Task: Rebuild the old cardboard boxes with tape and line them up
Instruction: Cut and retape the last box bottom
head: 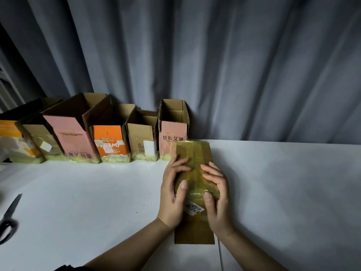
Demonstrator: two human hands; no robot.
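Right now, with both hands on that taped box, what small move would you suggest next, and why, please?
Probably turn the taped box upright and set it just right of the pink box ending the row. Both the left hand and right hand press on tape that already covers its upturned face, and the table there looks free.

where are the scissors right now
In the head view the scissors lie on the white table at the far left edge, in front of the row of boxes, well left of both hands.
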